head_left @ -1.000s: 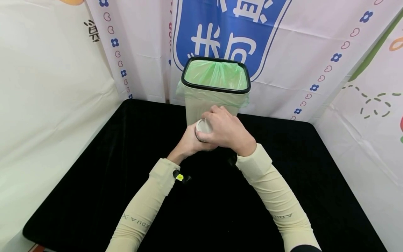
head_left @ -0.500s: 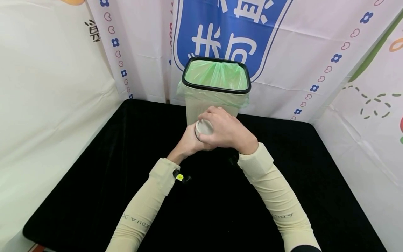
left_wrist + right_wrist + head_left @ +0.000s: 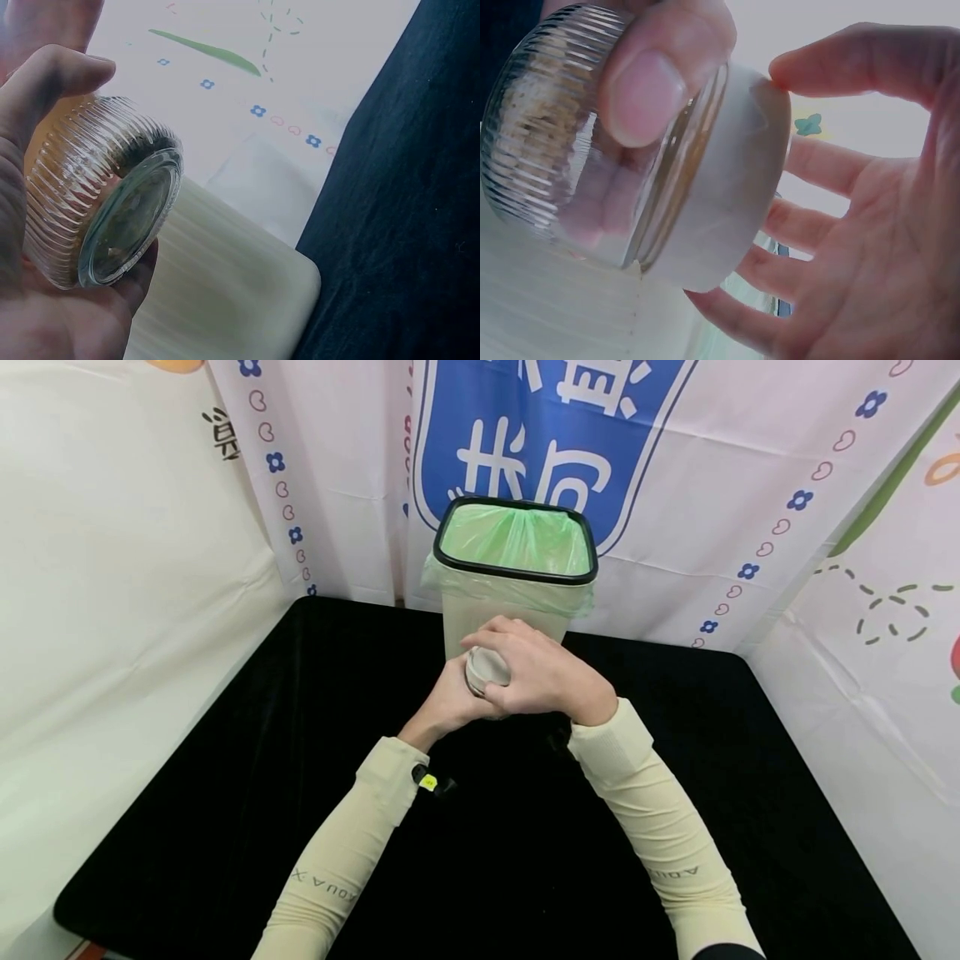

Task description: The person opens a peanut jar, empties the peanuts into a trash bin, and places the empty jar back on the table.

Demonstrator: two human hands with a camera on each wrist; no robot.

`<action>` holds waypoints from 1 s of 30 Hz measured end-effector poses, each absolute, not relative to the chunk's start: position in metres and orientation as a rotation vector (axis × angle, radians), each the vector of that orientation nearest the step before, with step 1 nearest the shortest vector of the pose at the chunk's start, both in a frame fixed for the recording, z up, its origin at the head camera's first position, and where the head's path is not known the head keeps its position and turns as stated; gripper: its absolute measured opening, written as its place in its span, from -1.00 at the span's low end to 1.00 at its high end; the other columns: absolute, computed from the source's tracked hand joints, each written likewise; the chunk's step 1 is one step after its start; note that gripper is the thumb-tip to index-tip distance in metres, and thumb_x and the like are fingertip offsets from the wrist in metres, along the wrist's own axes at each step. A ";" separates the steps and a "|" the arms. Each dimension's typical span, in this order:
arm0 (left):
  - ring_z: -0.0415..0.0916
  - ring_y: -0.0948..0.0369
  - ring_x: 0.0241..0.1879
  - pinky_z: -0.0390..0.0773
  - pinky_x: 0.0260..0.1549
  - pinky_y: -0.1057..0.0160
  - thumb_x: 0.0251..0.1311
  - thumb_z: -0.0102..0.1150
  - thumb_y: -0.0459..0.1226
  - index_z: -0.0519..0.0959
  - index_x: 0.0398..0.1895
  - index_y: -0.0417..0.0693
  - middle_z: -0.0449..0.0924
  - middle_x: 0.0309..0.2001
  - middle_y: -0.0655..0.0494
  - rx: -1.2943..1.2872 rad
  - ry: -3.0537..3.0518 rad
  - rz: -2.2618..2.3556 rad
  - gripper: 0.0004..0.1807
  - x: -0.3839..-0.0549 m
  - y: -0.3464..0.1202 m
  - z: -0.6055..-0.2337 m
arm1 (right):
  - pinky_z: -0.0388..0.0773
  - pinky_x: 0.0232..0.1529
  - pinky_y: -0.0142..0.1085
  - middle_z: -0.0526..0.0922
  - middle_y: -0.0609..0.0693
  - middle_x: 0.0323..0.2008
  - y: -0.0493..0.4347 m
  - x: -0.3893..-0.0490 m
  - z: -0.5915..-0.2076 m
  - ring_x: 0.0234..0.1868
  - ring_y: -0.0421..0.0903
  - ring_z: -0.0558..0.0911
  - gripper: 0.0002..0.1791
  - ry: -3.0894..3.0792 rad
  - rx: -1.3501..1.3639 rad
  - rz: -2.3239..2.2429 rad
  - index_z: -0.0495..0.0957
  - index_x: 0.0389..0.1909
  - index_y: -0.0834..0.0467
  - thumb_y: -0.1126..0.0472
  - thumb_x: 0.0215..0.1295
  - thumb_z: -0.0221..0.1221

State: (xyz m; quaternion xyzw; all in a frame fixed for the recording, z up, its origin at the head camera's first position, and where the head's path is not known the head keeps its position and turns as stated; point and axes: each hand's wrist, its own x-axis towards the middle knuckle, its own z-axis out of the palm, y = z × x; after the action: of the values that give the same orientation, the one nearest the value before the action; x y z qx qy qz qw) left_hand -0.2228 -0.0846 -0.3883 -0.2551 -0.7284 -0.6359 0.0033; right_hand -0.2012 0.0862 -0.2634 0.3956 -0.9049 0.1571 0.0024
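My left hand [image 3: 448,700] grips a ribbed clear glass jar [image 3: 131,214], its thumb and fingers around the body. In the left wrist view the jar is tilted, its round base towards the camera. Beige, crumbly-looking contents show through the glass in the right wrist view. A whitish round lid [image 3: 727,180] sits on the jar's mouth, with a band of glass rim visible below it. My right hand [image 3: 546,672] holds the lid's edge between thumb and fingertips, its palm away from the lid's top. In the head view both hands hide most of the glass.
Just beyond the hands stands a pale waste bin [image 3: 502,610] with a black rim [image 3: 517,574] and a green bag liner [image 3: 551,539]. Black cloth covers the table [image 3: 525,860]. Printed white curtains [image 3: 345,460] enclose the back and sides.
My right hand has turned slightly anticlockwise about the lid, its fingers shifting left and its wrist right. More of the lid's top shows. The left hand and jar have hardly moved.
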 end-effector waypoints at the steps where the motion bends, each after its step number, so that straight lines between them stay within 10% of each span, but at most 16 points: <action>1: 0.63 0.01 0.06 0.68 0.06 0.05 0.03 0.56 -0.34 0.48 0.39 -0.13 0.64 0.18 -0.14 -0.800 -2.289 -1.984 -0.22 -0.223 -0.085 -0.389 | 0.59 0.15 0.03 0.57 0.06 0.31 0.086 -0.201 -0.263 0.22 0.05 0.55 -0.32 -2.839 1.237 0.484 0.56 0.40 0.00 0.06 0.18 0.23; 12: 0.62 -0.02 0.12 0.69 0.11 -0.01 0.06 0.58 -0.30 0.46 0.42 -0.06 0.60 0.24 -0.06 -0.812 -2.268 -2.058 -0.20 -0.223 -0.083 -0.386 | 0.62 0.17 0.09 0.61 0.00 0.30 0.081 -0.193 -0.263 0.24 0.09 0.60 -0.36 -2.818 0.876 0.365 0.61 0.32 -0.05 -0.36 0.45 0.10; 30: 0.60 -0.06 0.15 0.72 0.06 0.06 0.06 0.55 -0.38 0.44 0.46 -0.13 0.56 0.29 -0.16 -0.791 -2.277 -2.056 -0.17 -0.223 -0.082 -0.387 | 0.72 -0.17 0.13 0.59 0.10 0.09 0.074 -0.183 -0.267 0.05 0.11 0.59 -0.27 -2.855 0.662 0.155 0.64 0.14 0.07 -0.47 0.34 0.13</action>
State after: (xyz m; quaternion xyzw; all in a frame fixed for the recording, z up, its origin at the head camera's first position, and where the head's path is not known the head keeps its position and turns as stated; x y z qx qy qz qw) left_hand -0.2226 -0.0822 -0.3866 -0.2495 -0.7187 -0.6488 -0.0134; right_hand -0.1831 0.0738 -0.2668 0.2243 -0.9676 0.0525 0.1034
